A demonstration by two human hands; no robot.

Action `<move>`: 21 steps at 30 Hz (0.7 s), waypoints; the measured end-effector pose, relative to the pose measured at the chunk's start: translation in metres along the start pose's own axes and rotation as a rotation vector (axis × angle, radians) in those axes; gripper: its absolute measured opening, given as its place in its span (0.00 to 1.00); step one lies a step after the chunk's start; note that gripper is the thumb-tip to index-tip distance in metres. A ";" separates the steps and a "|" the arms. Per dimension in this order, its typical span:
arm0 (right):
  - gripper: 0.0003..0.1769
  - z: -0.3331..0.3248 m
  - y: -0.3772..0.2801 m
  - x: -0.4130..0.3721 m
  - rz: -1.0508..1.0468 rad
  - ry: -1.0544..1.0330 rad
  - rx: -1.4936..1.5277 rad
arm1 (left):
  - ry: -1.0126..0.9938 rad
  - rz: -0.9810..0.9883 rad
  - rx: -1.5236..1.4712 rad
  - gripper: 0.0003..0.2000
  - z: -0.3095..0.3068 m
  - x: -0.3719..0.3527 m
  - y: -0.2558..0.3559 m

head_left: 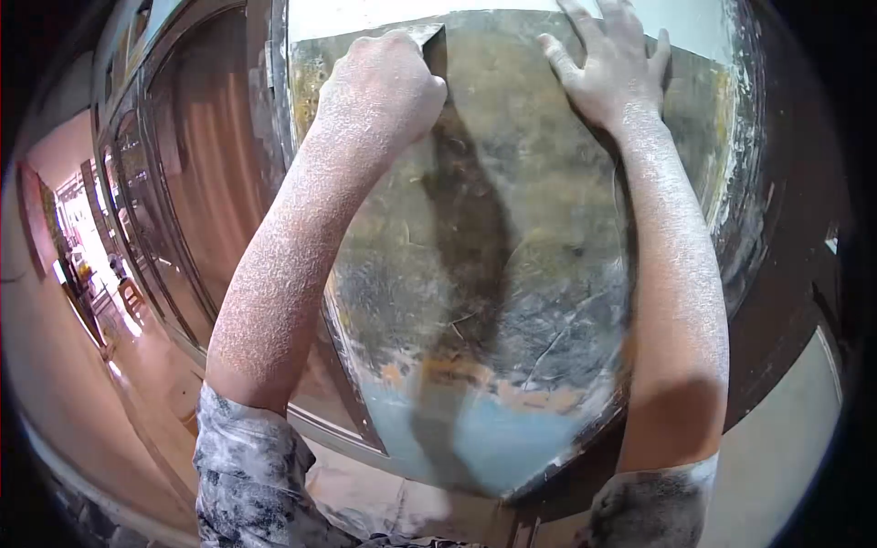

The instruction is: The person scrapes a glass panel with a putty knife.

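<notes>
My left hand [382, 80] is closed in a fist against the upper left of a stained, brown-grey wall panel [548, 219]. A thin, flat piece with a pointed corner [427, 34] sticks out beside its knuckles; most of this piece is hidden by the hand. My right hand [614, 64] lies with fingers spread near the panel's upper right, its fingertips reaching over the white surface [512, 5] above. Pale dust covers both hands and forearms. Scratches and rough patches mark the panel, and a pale blue strip [493, 429] shows below it.
Dark wooden framing [786, 201] borders the panel on the right. At left stand a brown curtain [215, 155] and dark-framed windows. Farther left, a passage with a shiny floor [151, 365] leads to a bright opening and a small stool [131, 294].
</notes>
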State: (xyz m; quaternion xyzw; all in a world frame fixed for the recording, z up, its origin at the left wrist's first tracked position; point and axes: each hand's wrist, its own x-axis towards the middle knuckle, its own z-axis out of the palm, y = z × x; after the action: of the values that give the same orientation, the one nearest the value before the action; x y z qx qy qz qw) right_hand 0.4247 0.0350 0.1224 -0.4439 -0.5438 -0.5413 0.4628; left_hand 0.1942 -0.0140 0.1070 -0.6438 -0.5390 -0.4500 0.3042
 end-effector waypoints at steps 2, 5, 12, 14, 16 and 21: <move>0.37 0.014 0.026 0.003 0.007 0.101 -0.083 | -0.026 -0.001 0.006 0.14 0.001 0.000 0.002; 0.36 -0.003 0.017 -0.002 0.047 0.071 -0.026 | 0.016 0.029 0.014 0.15 0.006 -0.003 0.009; 0.35 0.015 0.030 0.001 0.016 0.164 -0.022 | 0.026 0.003 0.043 0.15 0.008 -0.004 0.026; 0.35 0.013 0.028 0.001 0.033 0.162 0.006 | -0.002 -0.028 0.071 0.15 0.004 0.001 0.030; 0.35 0.015 0.027 0.001 0.031 0.193 -0.018 | -0.059 -0.087 0.122 0.16 0.000 0.008 0.031; 0.35 0.020 0.031 0.000 0.008 0.232 0.015 | 0.056 -0.029 0.100 0.15 0.008 -0.006 0.042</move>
State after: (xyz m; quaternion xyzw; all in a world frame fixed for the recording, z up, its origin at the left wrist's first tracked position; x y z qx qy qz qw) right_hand 0.4546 0.0554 0.1282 -0.3771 -0.4890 -0.5830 0.5281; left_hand 0.2372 -0.0191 0.1025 -0.6072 -0.5614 -0.4445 0.3443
